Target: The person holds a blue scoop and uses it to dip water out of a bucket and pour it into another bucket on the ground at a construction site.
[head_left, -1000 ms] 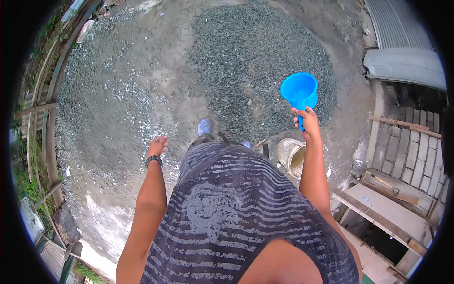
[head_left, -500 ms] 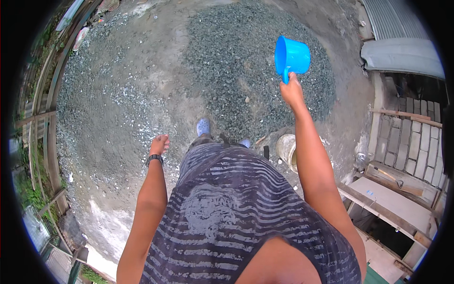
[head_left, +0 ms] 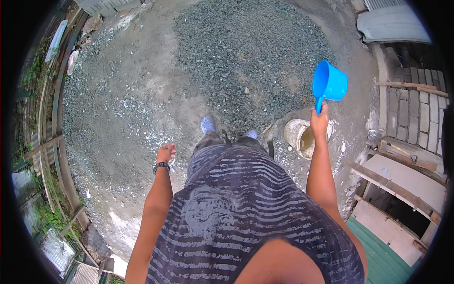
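Observation:
My right hand (head_left: 319,119) is closed around the handle of a bright blue plastic dipper (head_left: 335,85). The dipper is tilted, its mouth turned to the left, and I see no water in it. Just below and left of that hand stands a whitish, stained bucket (head_left: 294,134); murky brownish contents show inside it, partly hidden by my forearm. On the other side, my left hand (head_left: 165,152), with a dark watch (head_left: 161,166) on its wrist, hangs over the ground with its fingers loosely curled and nothing visible in them.
A broad patch of grey gravel (head_left: 250,52) lies ahead of my feet in blue clogs (head_left: 207,125). Wooden fencing (head_left: 60,165) runs along the left. On the right are a block wall (head_left: 416,109), a curved metal sheet (head_left: 392,23) and a boarded structure (head_left: 402,180).
My right hand has drawn the dipper back toward me and to the right, nearer the bucket. My left hand has shifted slightly; the whole view has moved a little.

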`<state>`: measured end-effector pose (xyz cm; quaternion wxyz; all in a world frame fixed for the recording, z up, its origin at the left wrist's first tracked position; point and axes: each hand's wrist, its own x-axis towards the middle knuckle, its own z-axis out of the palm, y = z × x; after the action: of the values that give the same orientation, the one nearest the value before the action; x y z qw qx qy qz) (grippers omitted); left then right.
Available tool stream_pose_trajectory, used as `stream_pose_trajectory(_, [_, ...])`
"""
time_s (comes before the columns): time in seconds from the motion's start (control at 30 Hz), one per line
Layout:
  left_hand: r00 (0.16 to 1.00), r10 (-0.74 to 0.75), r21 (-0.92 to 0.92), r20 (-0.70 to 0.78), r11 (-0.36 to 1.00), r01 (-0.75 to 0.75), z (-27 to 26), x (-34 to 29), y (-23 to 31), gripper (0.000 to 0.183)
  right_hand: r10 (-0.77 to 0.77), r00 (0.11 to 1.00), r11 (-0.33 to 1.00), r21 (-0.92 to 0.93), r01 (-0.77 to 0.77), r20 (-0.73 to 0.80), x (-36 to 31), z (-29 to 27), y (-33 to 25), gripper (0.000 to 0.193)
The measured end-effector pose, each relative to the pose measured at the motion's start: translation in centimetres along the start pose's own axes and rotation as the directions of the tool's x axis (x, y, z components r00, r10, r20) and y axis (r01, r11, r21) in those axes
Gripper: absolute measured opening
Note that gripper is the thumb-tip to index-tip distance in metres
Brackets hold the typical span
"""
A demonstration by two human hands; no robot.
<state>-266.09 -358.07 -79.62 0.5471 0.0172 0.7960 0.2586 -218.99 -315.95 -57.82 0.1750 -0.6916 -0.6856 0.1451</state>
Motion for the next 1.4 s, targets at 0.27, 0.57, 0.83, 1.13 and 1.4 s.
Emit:
stream_pose_trajectory(0.27, [0.990, 0.111, 0.222, 0.090, 0.967, -0.128, 4.3, 0.7, 9.0, 0.042, 0.710, 0.679, 0.623, 0.286, -0.728, 0.183, -7.3, -8.1, 24.3, 0.031])
stream_pose_trajectory(0.57, [0.974, 0.221, 0.362, 0.054, 0.904, -0.226, 13.5, -7.4, 20.7, 0.044, 0.724, 0.615, 0.690, -0.332, -0.643, 0.312, -5.5, -2.5, 47.2, 0.040])
stream_pose_trajectory(0.83, [0.884, 0.402, 0.771, 0.238, 0.476, -0.424, 24.5, -16.8, 25.4, 0.036, 0.747, 0.449, 0.654, -0.421, -0.628, 0.491, 0.2, 6.7, 50.8, 0.039])
stream_pose_trajectory(1.13, [0.957, 0.200, 0.902, 0.208, 0.340, -0.267, 35.5, -21.6, 29.0, 0.041, 0.777, 0.324, 0.601, -0.485, -0.635, 0.539, 3.4, 17.2, 56.5, 0.038])
stream_pose_trajectory(1.4, [0.928, 0.254, 0.888, 0.271, 0.308, -0.343, 37.5, -20.3, 32.0, 0.040, 0.659, 0.528, 0.659, -0.072, -0.749, 0.535, 0.4, 17.0, 66.0, 0.048])
